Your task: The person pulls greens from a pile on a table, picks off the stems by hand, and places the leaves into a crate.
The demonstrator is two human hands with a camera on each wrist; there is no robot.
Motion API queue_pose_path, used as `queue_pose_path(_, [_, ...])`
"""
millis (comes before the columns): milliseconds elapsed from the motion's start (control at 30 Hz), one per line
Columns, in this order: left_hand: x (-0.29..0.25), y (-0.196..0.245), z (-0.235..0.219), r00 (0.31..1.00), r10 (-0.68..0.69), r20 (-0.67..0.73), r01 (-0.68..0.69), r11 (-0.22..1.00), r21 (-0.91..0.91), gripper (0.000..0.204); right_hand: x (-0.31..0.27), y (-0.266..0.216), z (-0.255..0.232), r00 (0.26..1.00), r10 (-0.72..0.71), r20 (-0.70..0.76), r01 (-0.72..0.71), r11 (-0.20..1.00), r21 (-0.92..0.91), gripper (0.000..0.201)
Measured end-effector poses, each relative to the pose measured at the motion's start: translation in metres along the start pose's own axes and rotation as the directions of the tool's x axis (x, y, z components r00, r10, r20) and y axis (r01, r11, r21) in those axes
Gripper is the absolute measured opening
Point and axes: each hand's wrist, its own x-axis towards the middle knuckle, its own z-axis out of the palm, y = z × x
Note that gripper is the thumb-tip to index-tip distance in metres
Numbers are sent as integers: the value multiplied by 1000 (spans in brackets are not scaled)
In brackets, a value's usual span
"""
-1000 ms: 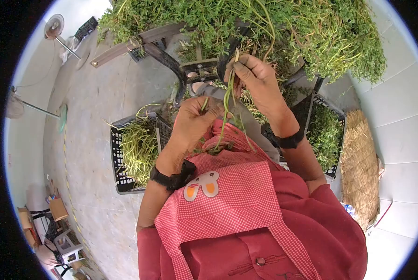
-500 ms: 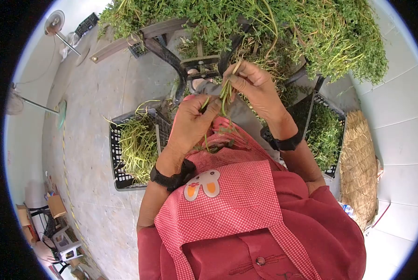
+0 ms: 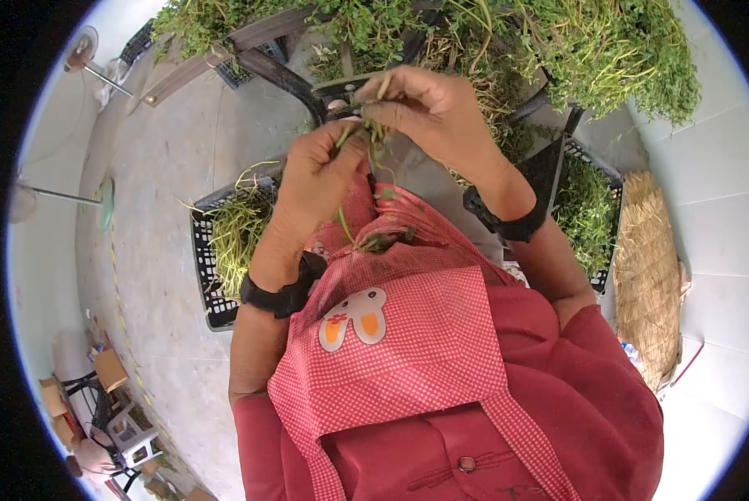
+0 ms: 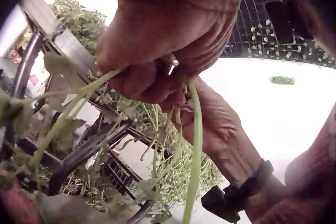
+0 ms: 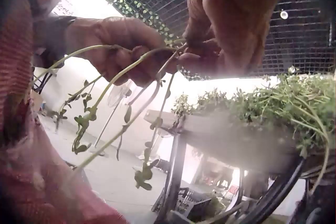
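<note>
In the head view my left hand (image 3: 317,177) grips a few green leafy stems (image 3: 343,225) between thumb and fingers, and they hang down toward the red checked apron (image 3: 416,317). Close beside it, my right hand (image 3: 445,121) pinches the upper part of the stems, with a pale stem end sticking up past its fingertips. The left wrist view has one thick stem (image 4: 196,140) dropping from the left hand's fingers. Small-leaved sprigs (image 5: 144,174) dangle below both hands in the right wrist view, where the fingertips nearly meet.
A heap of leafy greens (image 3: 608,58) lies on a raised dark-framed stand ahead. On the left, a black crate (image 3: 215,313) holds pale stems; on the right, another crate (image 3: 612,200) holds leafy greens. A woven straw bundle (image 3: 648,275) stands at the right wall.
Both hands have moved forward and slightly left. The right hand has come down closer to the left, and the stems between them now look bunched and shorter.
</note>
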Motion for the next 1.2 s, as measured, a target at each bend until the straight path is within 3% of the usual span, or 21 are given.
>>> queue_pose_path(100, [5,6,-4,999,31,-33,-34,996,-84,18,10,-9,0,999,-32,-26,31,998,-56,14])
queue_pose_path(233, [8,5,-4,990,50,-130,-46,998,31,17,3,-30,10,999,-7,-40,0,986,-168,14])
queue_pose_path(300, [10,-8,-2,982,47,-183,-32,996,84,17,-6,-41,20,969,-240,54,245,929,-276,13])
queue_pose_path(367, [13,-19,0,930,-140,-340,5,929,-370,18,-6,-44,22,945,-326,33,323,910,-260,10])
queue_pose_path(433, [7,-20,-17,937,-190,-293,40,891,-452,19,-2,-35,12,998,53,-37,-50,995,86,8])
queue_pose_path(500, [0,-22,-31,939,-234,-254,65,843,-534,20,-1,-17,-5,998,18,-61,-7,984,179,10])
queue_pose_path(567, [-8,-23,-38,928,-263,-263,34,765,-643,22,-5,1,-19,975,174,-140,-101,903,418,15])
queue_pose_path(733, [-14,-20,-40,915,-259,-308,-15,742,-670,28,-22,25,-37,956,242,-165,-116,831,544,18])
queue_pose_path(800, [-13,-20,-42,908,-317,-272,-32,596,-802,31,-26,31,-41,953,255,-160,-123,815,567,18])
queue_pose_path(833, [-13,-22,-43,909,-318,-271,-30,597,-801,31,-28,33,-42,947,271,-170,-122,798,590,18])
queue_pose_path(900, [-13,-24,-44,948,-240,-209,-59,513,-856,33,-31,35,-47,941,285,-181,-118,780,614,18])
queue_pose_path(1000, [-11,-13,-35,937,-281,-208,-3,589,-808,33,-36,35,-54,952,281,-122,-129,728,673,19])
queue_pose_path(1100, [-7,-16,-34,982,-157,-102,3,557,-831,33,-38,34,-54,954,282,-103,-149,743,653,19])
queue_pose_path(1200, [-5,-12,-29,964,-219,-152,-14,528,-849,33,-41,34,-55,951,295,-94,-166,742,649,19])
